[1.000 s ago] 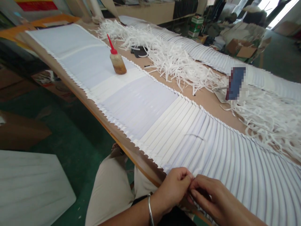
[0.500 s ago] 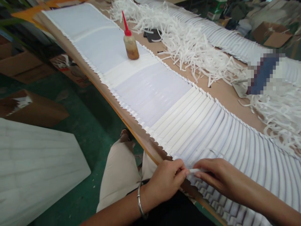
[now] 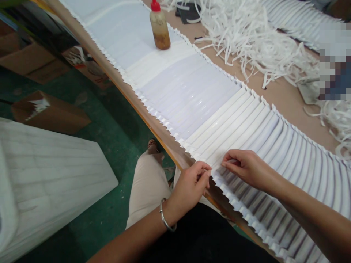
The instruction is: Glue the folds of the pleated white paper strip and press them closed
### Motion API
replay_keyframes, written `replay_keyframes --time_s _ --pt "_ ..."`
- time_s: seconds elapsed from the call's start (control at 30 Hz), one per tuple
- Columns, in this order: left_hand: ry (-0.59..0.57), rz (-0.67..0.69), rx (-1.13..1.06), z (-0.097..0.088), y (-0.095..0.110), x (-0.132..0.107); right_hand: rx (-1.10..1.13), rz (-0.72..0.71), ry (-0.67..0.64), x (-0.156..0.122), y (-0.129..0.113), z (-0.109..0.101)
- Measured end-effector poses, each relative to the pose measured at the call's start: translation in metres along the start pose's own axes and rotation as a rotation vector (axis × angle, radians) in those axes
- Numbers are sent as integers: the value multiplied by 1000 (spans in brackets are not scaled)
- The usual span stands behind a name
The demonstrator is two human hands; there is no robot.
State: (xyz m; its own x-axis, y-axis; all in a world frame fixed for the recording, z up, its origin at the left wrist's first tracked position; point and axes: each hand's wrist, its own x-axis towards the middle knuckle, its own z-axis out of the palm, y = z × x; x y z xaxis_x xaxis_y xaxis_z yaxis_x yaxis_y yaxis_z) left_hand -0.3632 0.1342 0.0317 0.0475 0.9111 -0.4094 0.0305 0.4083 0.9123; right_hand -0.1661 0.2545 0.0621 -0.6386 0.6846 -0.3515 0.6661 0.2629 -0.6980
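Observation:
A long pleated white sheet (image 3: 236, 124) runs along the table, with narrow folds on the right and a smooth, glossy stretch further left. At its near edge my left hand (image 3: 193, 182) is closed in a pinch, thumb against fingers. Whatever those fingertips hold is too small to make out. Just to the right, over the folds, my right hand (image 3: 244, 168) also pinches; its fingertips hide any thing between them. A short gap separates the two hands. On the smooth part stands a squeeze bottle (image 3: 161, 34) with a red cap and amber liquid.
A heap of loose white strips (image 3: 238, 33) lies along the table's far side, near a black object (image 3: 188, 12). Cardboard boxes (image 3: 55, 113) stand on the green floor at left. A large white lampshade-like piece (image 3: 55, 179) is at lower left.
The white strip that stretched between my fingers no longer shows plainly. My hands have moved apart, the right one up over the folds. The view has shifted, so the bottle sits higher.

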Motion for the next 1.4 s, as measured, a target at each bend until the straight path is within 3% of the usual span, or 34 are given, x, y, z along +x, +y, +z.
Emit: replay_keyframes --time_s 0.17,0.37,0.6,0.77,0.9,1.0,1.1,1.4 --pt "143 225 374 -15 -7 -3 -153 11 105 14 0 -1" --pt "137 526 804 -15 -13 -3 -235 45 117 18 -1 -7" --pt "57 572 1231 -13 -9 3 -248 18 112 21 1 -10" --pt "40 524 1355 -10 -5 4 -273 -26 96 24 2 -18" --pt "50 526 1390 -9 -6 5 -375 -77 107 30 11 -55" --pt "87 551 1395 -9 -9 6 -451 -39 184 35 22 -89" --pt "125 581 1391 -9 -12 7 -501 4 231 42 32 -108" --pt "151 573 1370 -9 -14 8 -523 91 229 61 48 -100"
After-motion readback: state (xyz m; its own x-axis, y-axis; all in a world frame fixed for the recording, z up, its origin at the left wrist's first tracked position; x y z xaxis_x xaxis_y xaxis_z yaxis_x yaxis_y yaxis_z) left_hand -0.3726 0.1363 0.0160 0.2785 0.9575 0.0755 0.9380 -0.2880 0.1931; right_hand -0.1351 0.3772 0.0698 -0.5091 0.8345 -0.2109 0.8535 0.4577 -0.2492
